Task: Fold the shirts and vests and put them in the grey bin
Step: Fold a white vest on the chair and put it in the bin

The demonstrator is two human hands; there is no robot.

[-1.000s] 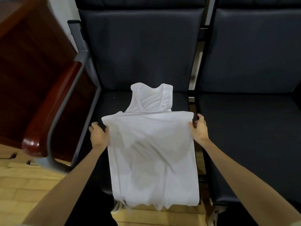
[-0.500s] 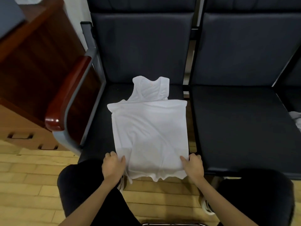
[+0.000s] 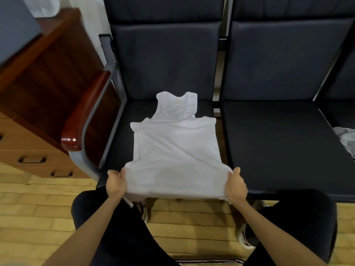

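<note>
A white vest (image 3: pixel 176 143) lies on the left dark seat (image 3: pixel 119 150), neck end toward the backrest, with a fold line across its upper part. My left hand (image 3: pixel 116 184) grips the near left corner of its hem. My right hand (image 3: pixel 236 186) grips the near right corner. The hem is lifted a little off the seat's front edge and stretched between both hands. The grey bin is not in view.
A second dark seat (image 3: pixel 278 143) stands to the right, with a crumpled grey-white garment (image 3: pixel 345 139) at its far right edge. A wooden armrest (image 3: pixel 84 114) and a wooden drawer cabinet (image 3: pixel 34 104) are at the left. My black-trousered knees sit over the wooden floor (image 3: pixel 28 208).
Both hands came down from the vest's upper fold to the hem, then took hold of its near corners and lifted them, pulling the hem taut.
</note>
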